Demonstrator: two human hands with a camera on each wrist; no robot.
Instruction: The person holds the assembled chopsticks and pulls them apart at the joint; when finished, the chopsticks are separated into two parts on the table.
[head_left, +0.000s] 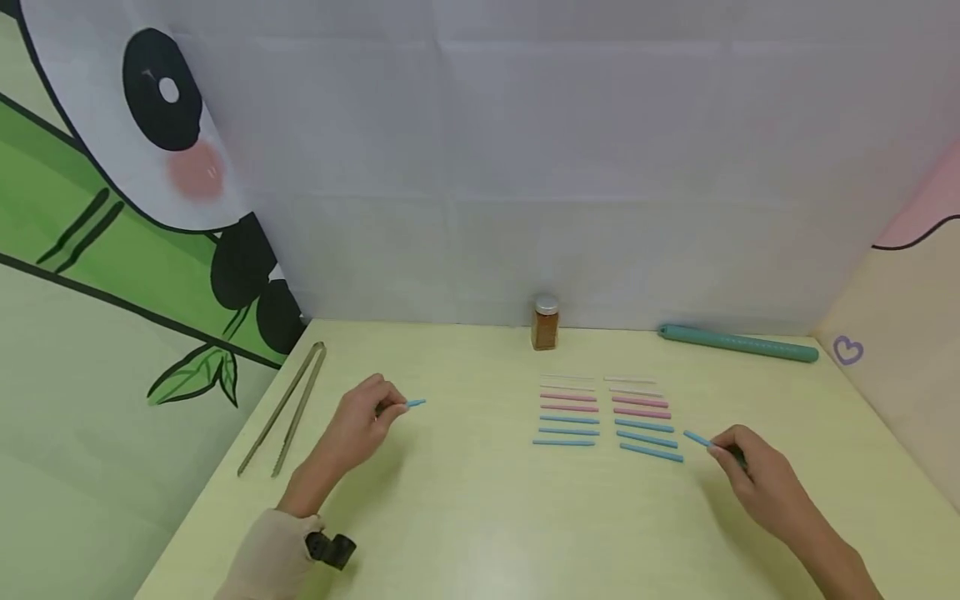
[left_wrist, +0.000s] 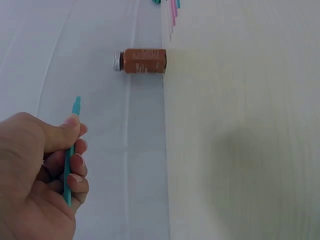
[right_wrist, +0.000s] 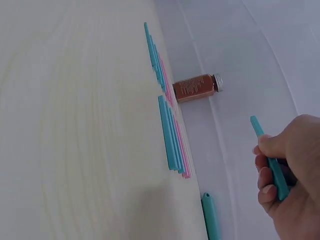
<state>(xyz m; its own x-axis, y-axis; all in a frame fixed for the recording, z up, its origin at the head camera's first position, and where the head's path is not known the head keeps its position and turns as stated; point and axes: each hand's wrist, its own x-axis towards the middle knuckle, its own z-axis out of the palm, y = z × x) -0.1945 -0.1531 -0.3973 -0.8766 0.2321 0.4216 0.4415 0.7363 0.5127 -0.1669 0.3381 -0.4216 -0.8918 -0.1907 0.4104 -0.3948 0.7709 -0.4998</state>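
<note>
In the head view my left hand (head_left: 363, 425) is above the left half of the table, pinching a slim blue stick (head_left: 417, 403). The left wrist view shows that stick has a narrower stepped tip, with its lower length lying along the curled fingers. My right hand (head_left: 765, 479) grips another blue stick (head_left: 696, 437) between thumb and fingers. Its free end points left, close to the right column's blue sticks (head_left: 651, 452). A left column with blue sticks (head_left: 564, 443) lies beside it. Farther back in both columns are pink sticks (head_left: 568, 397) and thin whitish ones (head_left: 567, 377).
Metal tongs (head_left: 288, 408) lie at the table's left edge. A small jar (head_left: 545, 323) with brown contents and a silver lid stands at the back, near the white backdrop (head_left: 465, 167). A long green tube (head_left: 738, 343) lies along the back right edge.
</note>
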